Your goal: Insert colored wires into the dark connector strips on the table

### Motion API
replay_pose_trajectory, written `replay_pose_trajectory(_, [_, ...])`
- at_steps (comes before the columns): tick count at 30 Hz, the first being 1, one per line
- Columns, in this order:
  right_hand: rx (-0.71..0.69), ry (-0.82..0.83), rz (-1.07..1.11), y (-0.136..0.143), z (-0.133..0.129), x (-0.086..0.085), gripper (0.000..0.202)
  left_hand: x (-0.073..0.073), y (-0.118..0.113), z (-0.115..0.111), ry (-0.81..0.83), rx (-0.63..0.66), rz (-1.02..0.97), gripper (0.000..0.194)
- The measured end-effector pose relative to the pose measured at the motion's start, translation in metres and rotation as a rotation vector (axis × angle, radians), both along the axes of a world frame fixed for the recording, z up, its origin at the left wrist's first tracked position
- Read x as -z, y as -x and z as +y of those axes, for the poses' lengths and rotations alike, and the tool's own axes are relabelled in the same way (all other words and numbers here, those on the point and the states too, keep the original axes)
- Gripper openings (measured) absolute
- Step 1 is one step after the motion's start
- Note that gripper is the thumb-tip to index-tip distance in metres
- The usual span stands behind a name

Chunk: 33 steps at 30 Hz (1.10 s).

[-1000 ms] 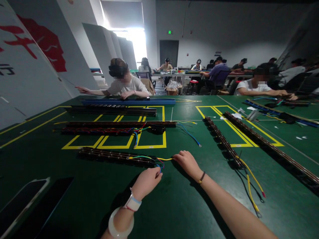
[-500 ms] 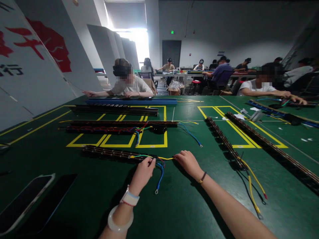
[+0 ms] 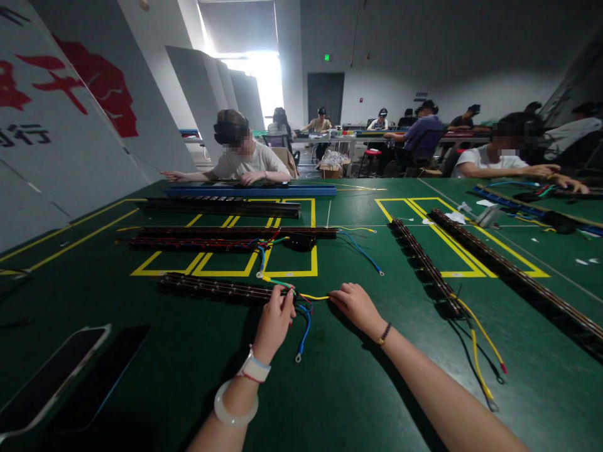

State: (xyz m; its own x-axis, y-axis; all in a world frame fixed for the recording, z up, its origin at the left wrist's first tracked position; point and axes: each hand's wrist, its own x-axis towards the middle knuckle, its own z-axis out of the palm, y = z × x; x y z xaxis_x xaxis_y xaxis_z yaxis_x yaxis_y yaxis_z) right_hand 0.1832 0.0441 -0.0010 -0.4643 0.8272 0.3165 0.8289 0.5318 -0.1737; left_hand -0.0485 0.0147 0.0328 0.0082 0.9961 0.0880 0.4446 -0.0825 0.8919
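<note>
A dark strip with rows of metal lines (image 3: 211, 287) lies on the green table in front of me, wires coming from its right end. My left hand (image 3: 279, 309) is closed at that end, fingers on a green wire (image 3: 279, 282) whose yellow lug end points up and left. My right hand (image 3: 354, 305) pinches the end of a yellow wire (image 3: 315, 297) that runs right from the strip. Below my left fingers, a blue wire (image 3: 306, 333) with a ring terminal hangs toward me, beside a small red wire. My fingers partly hide the joint.
Further back lie more dark strips (image 3: 230, 232) with wires, and two long strips (image 3: 424, 267) slant at the right. Two phone-like slabs (image 3: 51, 376) rest at lower left. Yellow tape (image 3: 316, 251) marks the green table (image 3: 358, 389). Co-workers (image 3: 249, 157) sit across the table.
My left hand has turned more upright and shifted slightly right. The green wire's lug end has swung up and right, away from the strip. My right hand keeps its place on the yellow wire.
</note>
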Motion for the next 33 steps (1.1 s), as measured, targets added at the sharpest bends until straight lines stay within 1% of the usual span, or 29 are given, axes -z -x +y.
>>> replay_pose_trajectory(4, [-0.007, 0.033, 0.013, 0.000, 0.000, -0.001, 0.026, -0.008, -0.006, -0.008, -0.032, 0.172, 0.278, 0.031])
replay_pose_trajectory(6, [-0.005, 0.043, 0.023, -0.001, 0.000, 0.000, 0.025, -0.010, -0.009, -0.010, -0.044, 0.253, 0.410, 0.031])
replay_pose_trajectory(8, [-0.007, 0.049, 0.039, -0.001, 0.000, 0.000, 0.025, -0.009, -0.011, -0.012, -0.078, 0.299, 0.519, 0.031])
replay_pose_trajectory(12, [-0.005, 0.073, 0.094, -0.002, 0.001, 0.001, 0.024, -0.008, -0.013, -0.014, -0.121, 0.307, 0.614, 0.030])
replay_pose_trajectory(15, [0.007, 0.094, 0.132, 0.000, -0.004, -0.002, 0.027, -0.008, -0.013, -0.015, -0.086, 0.300, 0.653, 0.033])
replay_pose_trajectory(18, [0.025, 0.086, 0.143, 0.005, -0.013, -0.007, 0.043, -0.008, -0.014, -0.016, -0.014, 0.289, 0.681, 0.039])
replay_pose_trajectory(20, [0.047, 0.080, 0.131, 0.010, -0.020, -0.010, 0.052, -0.008, -0.015, -0.016, 0.020, 0.279, 0.658, 0.039])
replay_pose_trajectory(21, [0.062, 0.086, 0.120, 0.012, -0.023, -0.011, 0.052, -0.008, -0.015, -0.017, 0.035, 0.270, 0.636, 0.038])
replay_pose_trajectory(22, [0.075, 0.100, 0.106, 0.014, -0.025, -0.012, 0.048, -0.008, -0.016, -0.017, 0.054, 0.258, 0.605, 0.038])
replay_pose_trajectory(24, [0.097, 0.142, 0.088, 0.018, -0.027, -0.013, 0.034, -0.006, -0.016, -0.017, 0.127, 0.223, 0.505, 0.039])
replay_pose_trajectory(26, [0.111, 0.180, 0.095, 0.021, -0.028, -0.013, 0.020, -0.002, -0.016, -0.015, 0.245, 0.202, 0.350, 0.040])
replay_pose_trajectory(28, [0.127, 0.204, 0.125, 0.023, -0.027, -0.012, 0.013, 0.003, -0.015, -0.012, 0.357, 0.216, 0.170, 0.039])
replay_pose_trajectory(31, [0.145, 0.231, 0.173, 0.026, -0.027, -0.012, 0.010, 0.007, -0.014, -0.009, 0.451, 0.248, -0.062, 0.031])
replay_pose_trajectory(33, [0.158, 0.243, 0.196, 0.028, -0.028, -0.012, 0.010, 0.006, -0.014, -0.011, 0.488, 0.251, -0.193, 0.024])
